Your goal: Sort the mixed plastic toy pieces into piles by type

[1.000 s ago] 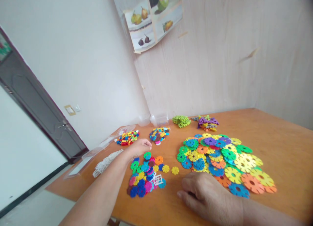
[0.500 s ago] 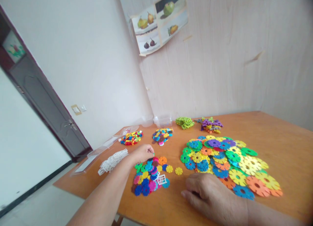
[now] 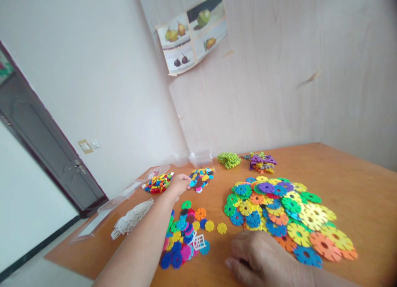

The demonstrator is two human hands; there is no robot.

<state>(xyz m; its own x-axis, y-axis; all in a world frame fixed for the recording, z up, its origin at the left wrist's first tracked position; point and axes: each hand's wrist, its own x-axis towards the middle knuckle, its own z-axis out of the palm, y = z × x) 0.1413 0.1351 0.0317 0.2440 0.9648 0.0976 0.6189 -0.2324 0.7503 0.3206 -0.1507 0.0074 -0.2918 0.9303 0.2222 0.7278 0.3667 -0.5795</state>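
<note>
Left hand (image 3: 180,186): arm stretched across the table over the near-left side, hand at the edge of a small far heap of round plastic discs in blue, yellow, brown and pink (image 3: 202,178). Fingers bent and drawn close together, fingertips overlapping the heap's left edge in this view; cannot tell whether they pinch a disc or touch the heap.

Right hand (image 3: 256,252): lies on the brown wooden table (image 3: 350,175) at the near side, back of the hand up, fingers curled inward and pressed together. Cannot tell whether anything sits inside the curl.

Between the hands, nearer the left forearm: a spread of small notched plastic discs, many colours (image 3: 182,237). A white plastic window-shaped lattice piece (image 3: 199,242) lies on its right side. One small yellow disc (image 3: 221,228) lies apart, toward the right hand.

Beyond and right of the right hand: a broad heap of large notched flower-shaped plastic discs, yellow, blue, green, orange and purple (image 3: 279,212). The hand overlaps its near edge in view; contact unclear.

Left of the left forearm: a pile of white plastic lattice pieces (image 3: 132,218). Just left of the left hand: a heap of small red, yellow and blue plastic bricks (image 3: 158,183).

Far edge of table: a lime-green stack of knobbly plastic pieces (image 3: 228,160); beside it, a mixed stack, mostly purple (image 3: 262,161).
</note>
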